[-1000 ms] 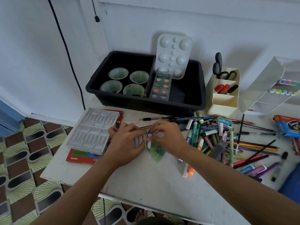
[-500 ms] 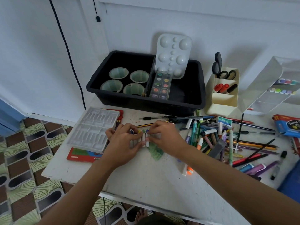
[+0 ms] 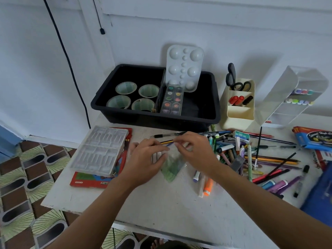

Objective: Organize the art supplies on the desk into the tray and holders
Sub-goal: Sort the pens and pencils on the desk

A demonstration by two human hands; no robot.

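Head view looks down on a white surface. Two bare arms reach in from the near edge. Close in lies an orange marker. A bit farther, both hands meet over a small clear bag with green things inside. The right hand has a narrow grip: its fingertips pinch the top of the bag. The left hand is bent over some little white sticks and touches the bag's edge. I cannot tell if its grip holds anything.

To the right of the hands is a big messy pile of pens and pencils, loose on the surface. To the left, a clear plastic insert sits on a red box.

Farther back stands the black tray. Inside it are four cups, a paint set and a white palette leaning upright. Beside the tray on the right is a cream holder with scissors and markers in it. Next comes a clear holder by the wall.
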